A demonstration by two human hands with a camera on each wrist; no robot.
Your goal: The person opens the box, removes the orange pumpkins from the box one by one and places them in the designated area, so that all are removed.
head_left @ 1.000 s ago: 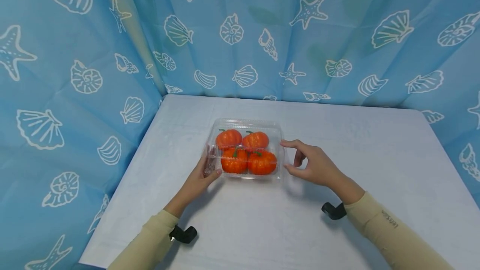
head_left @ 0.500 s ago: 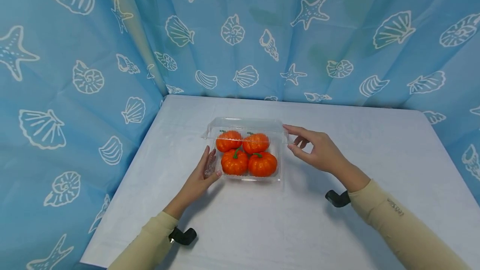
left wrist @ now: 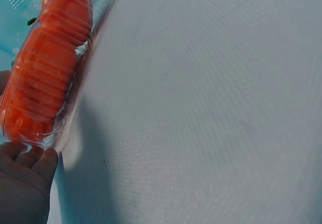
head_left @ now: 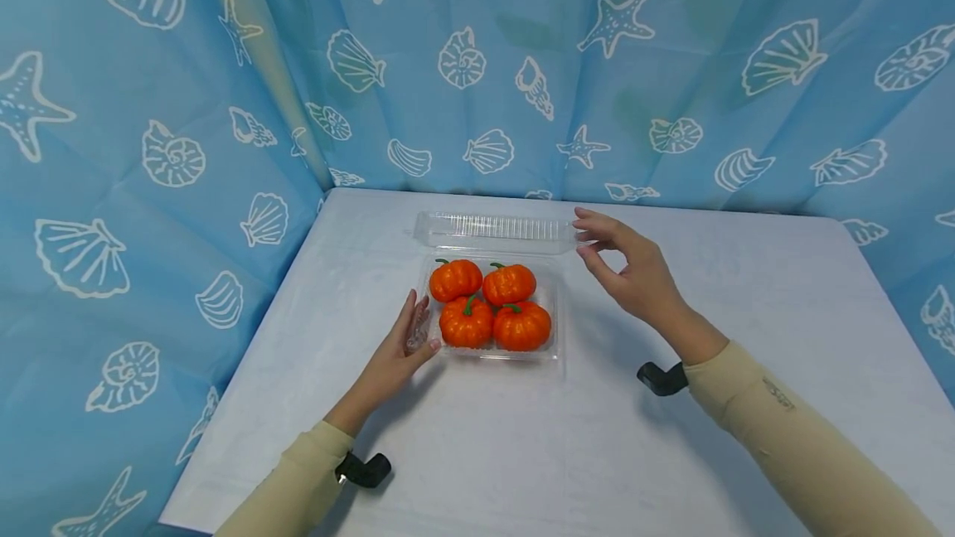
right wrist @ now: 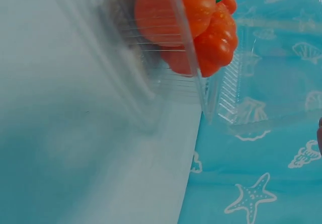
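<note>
A clear plastic clamshell box (head_left: 556, 317) sits on the table with its hinged lid (head_left: 492, 230) raised and tilted back. Inside it lie several small orange pumpkins (head_left: 466, 323) with green stems, in two rows. My left hand (head_left: 388, 367) holds the box by its left side, thumb at the front corner. In the left wrist view, the fingers of that hand (left wrist: 25, 183) meet the end of the ribbed wall. At the lid's right end, my right hand (head_left: 630, 272) pinches the edge between thumb and fingers. The right wrist view shows barely any of that hand.
The box stands on a white-covered table (head_left: 477, 454). Behind and to the left hangs a blue curtain (head_left: 448, 131) printed with white shells and starfish. Both wrists carry a black camera mount (head_left: 363, 469).
The lid has swung up and back from over the pumpkins, uncovering them. My right hand has moved away from me with the lid's edge. My left hand has stayed on the box.
</note>
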